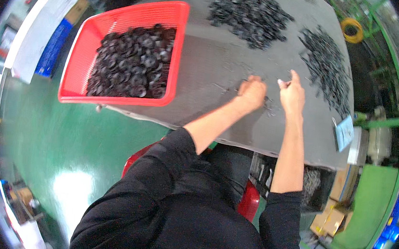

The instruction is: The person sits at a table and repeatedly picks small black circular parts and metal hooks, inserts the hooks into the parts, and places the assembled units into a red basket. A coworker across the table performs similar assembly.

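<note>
Black-clad torso (214, 222) up front, both arms out over the grey bench (202, 69). L hand (252, 92): fingers curled in; I can't tell if they've got a pc. R hand (292, 95) nearby, thumb & index apart. Thin dark scraps (269, 104) lie by both. Red basket (115, 100) w/ blk round pcs (133, 60) sits L; dark far pile (248, 14) beyond, R-side pile (327, 69) too.

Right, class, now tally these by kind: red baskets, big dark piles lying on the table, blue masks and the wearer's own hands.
Red basket: 1
Dark piles: 2 (far pile, right pile)
Blue mask: 1
Hands: 2 (left hand, right hand)
Total: 6
</note>
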### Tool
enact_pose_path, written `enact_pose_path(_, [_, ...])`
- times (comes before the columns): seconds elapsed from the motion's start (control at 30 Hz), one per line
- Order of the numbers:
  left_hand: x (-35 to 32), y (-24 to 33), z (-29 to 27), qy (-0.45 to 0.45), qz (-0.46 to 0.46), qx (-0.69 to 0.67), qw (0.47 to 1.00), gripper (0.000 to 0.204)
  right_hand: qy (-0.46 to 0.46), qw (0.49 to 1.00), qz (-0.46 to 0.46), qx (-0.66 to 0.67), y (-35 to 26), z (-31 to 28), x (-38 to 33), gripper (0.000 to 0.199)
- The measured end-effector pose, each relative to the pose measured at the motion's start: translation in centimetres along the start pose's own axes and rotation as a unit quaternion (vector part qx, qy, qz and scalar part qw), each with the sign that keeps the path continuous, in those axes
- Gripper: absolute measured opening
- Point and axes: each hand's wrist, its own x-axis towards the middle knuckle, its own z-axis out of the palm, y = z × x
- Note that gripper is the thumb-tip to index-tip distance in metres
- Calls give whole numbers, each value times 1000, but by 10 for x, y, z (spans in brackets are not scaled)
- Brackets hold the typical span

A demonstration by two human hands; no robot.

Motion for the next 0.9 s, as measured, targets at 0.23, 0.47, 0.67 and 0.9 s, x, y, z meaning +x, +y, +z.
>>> enact_pose_path(0.23, [-11,-12,32,112,81,-40,990,26,-147,895,-239,347,-198,18,-30,35])
enact_pose_path(0.47, [-41,-18,-15,54,50,-185,980,27,-31,876,-346,334,-206,28,-32,56])
enact_pose_path(0.67, [-72,-22,-47,208,73,-370,902,33,113,973,-155,125,9,52,71,44])
enact_pose_path(0.9, [-136,-99,-191,431,-154,-160,875,15,114,985,-80,-104,105,76,121,65])
